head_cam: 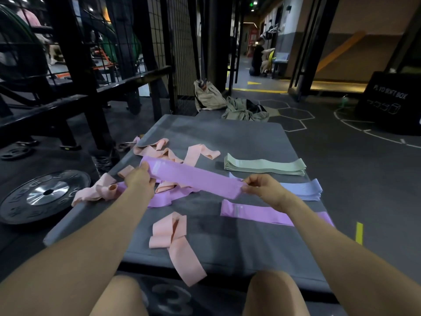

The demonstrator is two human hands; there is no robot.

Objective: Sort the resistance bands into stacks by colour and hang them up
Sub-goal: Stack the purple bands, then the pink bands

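Purple band (pixel 196 179) stretched flat between left hand (pixel 139 179) and right hand (pixel 262 190).

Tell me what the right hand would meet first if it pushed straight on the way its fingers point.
The right hand points left along the purple band it pinches; straight on, probably the left hand gripping the far end, though depth is unclear.

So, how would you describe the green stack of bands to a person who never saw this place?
Look at the grey mat on the gym floor. On its far right side lies the green stack, flat and neatly folded. It is the only pale green pile; the stack nearer the person is lilac-blue.
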